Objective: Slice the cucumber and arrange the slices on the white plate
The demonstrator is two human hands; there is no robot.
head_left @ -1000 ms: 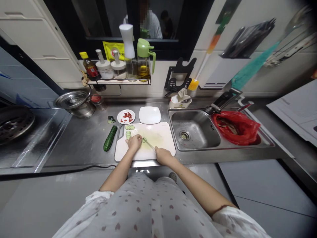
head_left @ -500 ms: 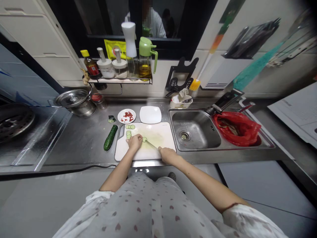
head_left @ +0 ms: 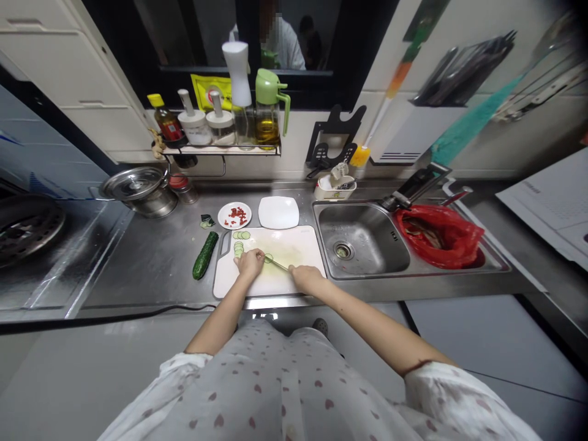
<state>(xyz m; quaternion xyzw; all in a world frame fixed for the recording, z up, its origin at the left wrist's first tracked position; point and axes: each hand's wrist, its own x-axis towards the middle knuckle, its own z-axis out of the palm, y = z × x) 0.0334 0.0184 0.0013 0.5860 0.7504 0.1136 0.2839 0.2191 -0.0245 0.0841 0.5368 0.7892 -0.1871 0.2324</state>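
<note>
My left hand point(head_left: 251, 263) is closed in a pinch at the edge of a thin cucumber slice point(head_left: 269, 258), just over the white cutting board point(head_left: 294, 288). In my right hand point(head_left: 307, 280) is a thin stick-like tool point(head_left: 280, 266), its tip reaching the slice; whether it is a knife seen edge-on I cannot tell. Several overlapping cucumber slices point(head_left: 239, 248) lie beside my left hand, and another short row point(head_left: 241, 235) is at the board's upper left. A whole dark green cucumber point(head_left: 205, 255) rests on the counter left of the board.
Behind the board stand a plate point(head_left: 225, 215) of chopped red pieces and a white square plate point(head_left: 278, 212). Cucumber trimmings point(head_left: 207, 221) lie to the left. At right are the steel sink point(head_left: 362, 245) and a red plastic bag point(head_left: 441, 239). A lidded pot point(head_left: 142, 190) stands back left.
My right hand has moved slightly left and up with the thin tool, which now reaches further across the slice. My left hand has stayed in place.
</note>
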